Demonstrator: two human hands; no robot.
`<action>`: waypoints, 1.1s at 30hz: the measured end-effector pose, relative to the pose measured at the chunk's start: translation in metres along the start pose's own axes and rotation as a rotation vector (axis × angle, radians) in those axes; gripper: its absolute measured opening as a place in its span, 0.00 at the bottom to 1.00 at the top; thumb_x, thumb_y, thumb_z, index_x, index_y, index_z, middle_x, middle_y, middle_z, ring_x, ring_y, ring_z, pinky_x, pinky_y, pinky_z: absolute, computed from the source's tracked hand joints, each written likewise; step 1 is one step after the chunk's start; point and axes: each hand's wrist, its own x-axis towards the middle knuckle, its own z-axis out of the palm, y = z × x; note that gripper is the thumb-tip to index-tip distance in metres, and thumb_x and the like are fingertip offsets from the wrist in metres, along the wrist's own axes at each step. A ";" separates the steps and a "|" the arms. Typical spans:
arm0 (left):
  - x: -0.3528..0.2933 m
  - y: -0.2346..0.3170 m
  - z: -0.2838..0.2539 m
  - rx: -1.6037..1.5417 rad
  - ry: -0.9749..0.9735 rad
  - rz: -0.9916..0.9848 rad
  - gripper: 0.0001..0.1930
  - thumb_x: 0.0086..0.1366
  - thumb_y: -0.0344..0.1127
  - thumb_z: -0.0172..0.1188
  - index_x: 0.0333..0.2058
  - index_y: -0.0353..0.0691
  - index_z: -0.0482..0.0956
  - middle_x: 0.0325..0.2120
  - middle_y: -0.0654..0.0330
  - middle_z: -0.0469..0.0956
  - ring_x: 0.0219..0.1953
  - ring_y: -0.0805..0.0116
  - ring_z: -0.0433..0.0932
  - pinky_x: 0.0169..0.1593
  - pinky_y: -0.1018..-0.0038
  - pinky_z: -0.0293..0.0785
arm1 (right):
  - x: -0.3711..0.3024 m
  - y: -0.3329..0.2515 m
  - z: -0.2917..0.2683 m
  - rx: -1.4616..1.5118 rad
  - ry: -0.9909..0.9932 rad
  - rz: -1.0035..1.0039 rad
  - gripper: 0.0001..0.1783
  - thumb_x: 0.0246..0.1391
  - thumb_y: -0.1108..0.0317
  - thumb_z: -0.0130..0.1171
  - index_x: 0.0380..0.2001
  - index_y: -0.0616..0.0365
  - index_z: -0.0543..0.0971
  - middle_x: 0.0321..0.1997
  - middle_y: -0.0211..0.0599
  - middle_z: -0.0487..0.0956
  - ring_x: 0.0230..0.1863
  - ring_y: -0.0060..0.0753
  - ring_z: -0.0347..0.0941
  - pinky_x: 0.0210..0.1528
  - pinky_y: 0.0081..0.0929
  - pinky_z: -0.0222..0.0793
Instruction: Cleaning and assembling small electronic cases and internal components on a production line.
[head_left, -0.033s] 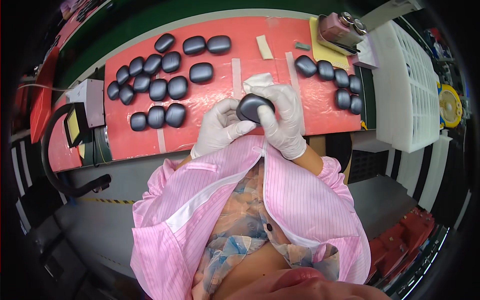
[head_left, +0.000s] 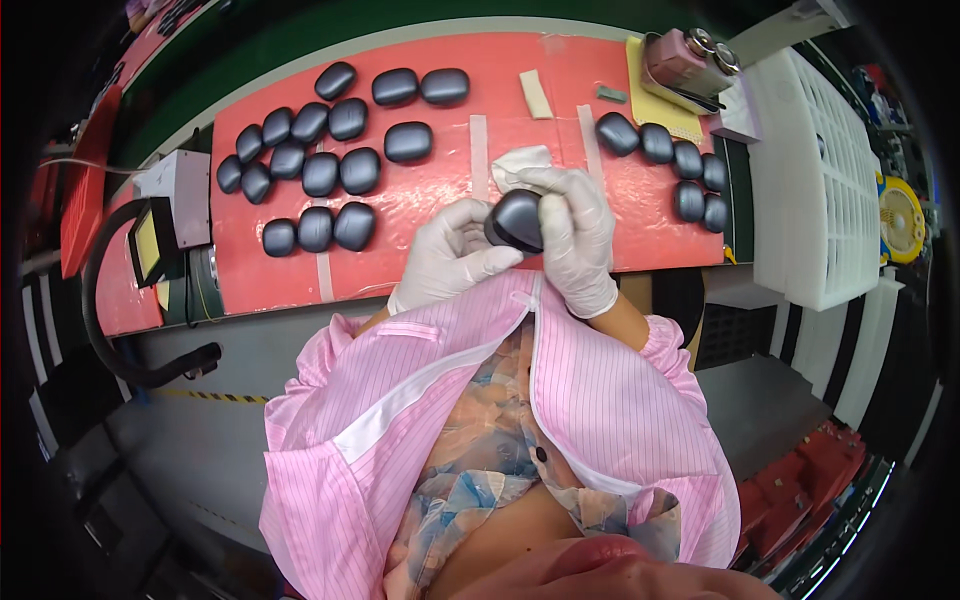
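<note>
Near the middle of the frame, just above centre, the person holds a dark grey rounded case [head_left: 517,220] between both gloved hands, lifted slightly over the red mat [head_left: 420,255] that covers the worktop. The left hand [head_left: 450,258], in a white glove, comes up from the lower left and curls its fingers around the case's left and lower side, clamped on it. The right hand [head_left: 578,235], also gloved in white, closes on the case from the right, and its fingers also pinch a small white cloth [head_left: 520,163] that bunches just above the case and touches its top edge. In the upper left of the frame a cluster of similar dark cases [head_left: 320,150] lies on the mat in loose rows, well apart from the hands. A smaller group of dark cases [head_left: 675,165] sits in the upper right, in two short rows near the mat's right edge. Beyond them, at the far right, stands a white slotted tray [head_left: 830,170]. A yellow pad [head_left: 655,95] lies at the top right under a pinkish device [head_left: 685,60]. At the left edge a grey box [head_left: 180,185] stands beside the mat. The person's pink striped sleeves [head_left: 400,370] fill the lower centre of the frame.
</note>
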 end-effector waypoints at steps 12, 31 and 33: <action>-0.008 0.022 -0.031 -0.118 -0.115 -0.224 0.31 0.66 0.46 0.53 0.62 0.35 0.59 0.45 0.57 0.75 0.41 0.72 0.76 0.45 0.76 0.72 | -0.006 0.030 0.025 0.655 -0.022 0.694 0.12 0.58 0.67 0.54 0.42 0.61 0.75 0.40 0.41 0.78 0.46 0.34 0.74 0.50 0.29 0.67; -0.243 -0.016 -0.375 -0.586 1.439 0.972 0.19 0.60 0.51 0.59 0.38 0.42 0.73 0.30 0.58 0.76 0.26 0.64 0.76 0.27 0.77 0.72 | -0.016 0.034 0.034 -0.336 -0.398 0.093 0.12 0.47 0.79 0.59 0.38 0.57 0.81 0.33 0.40 0.76 0.37 0.42 0.72 0.42 0.35 0.68; -0.232 -0.023 -0.381 -0.082 1.814 0.738 0.16 0.60 0.48 0.60 0.38 0.43 0.74 0.30 0.58 0.76 0.27 0.66 0.76 0.31 0.76 0.73 | -0.017 0.035 0.033 -0.333 -0.359 0.044 0.13 0.46 0.79 0.59 0.38 0.57 0.81 0.32 0.39 0.76 0.36 0.42 0.72 0.40 0.35 0.68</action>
